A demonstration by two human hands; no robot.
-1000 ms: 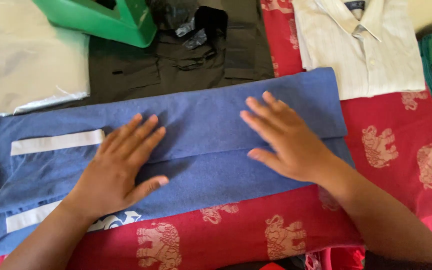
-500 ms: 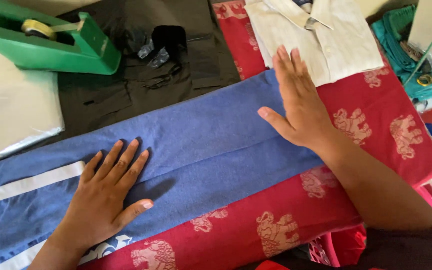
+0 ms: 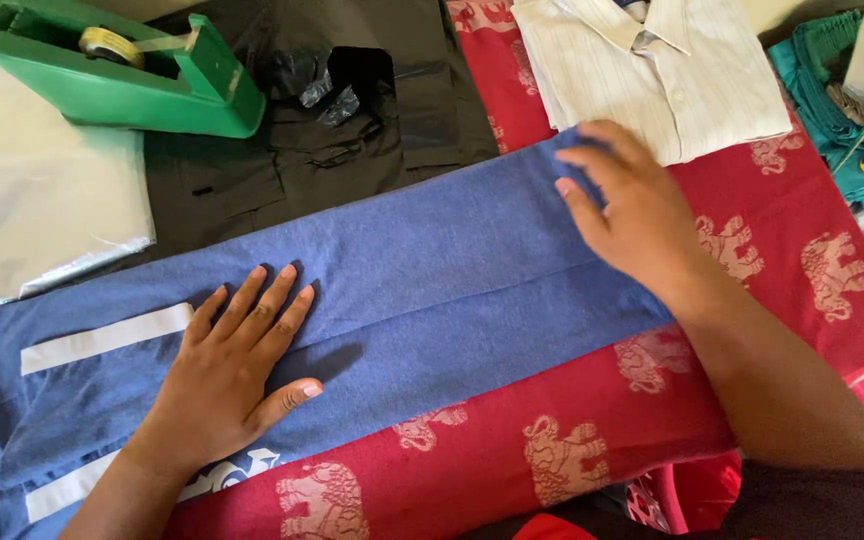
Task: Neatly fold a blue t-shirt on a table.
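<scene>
Red cloth printed with pale elephants covers the surface before you, and most of what you are working on lies across it. At the far left sits a clear plastic sheet, with a green tape dispenser just behind it, its roll of tape showing in the well. Beside that lies a dark folded shirt with a crumpled bit of black plastic on top.

Your left hand rests flat on the folded blue garment, fingers spread and loose, palm down, gripping nothing. It sits just right of the garment's white stripes, near the long fold running along the middle. The blue garment stretches diagonally from the lower left corner up toward the upper right, overlapping the dark shirt's lower edge.

Your right hand is at the garment's far right end, fingers curled over the upper corner; whether they actually pinch the fabric cannot be told. Just behind lies a folded cream striped shirt, and teal fabric sits at the right edge.
</scene>
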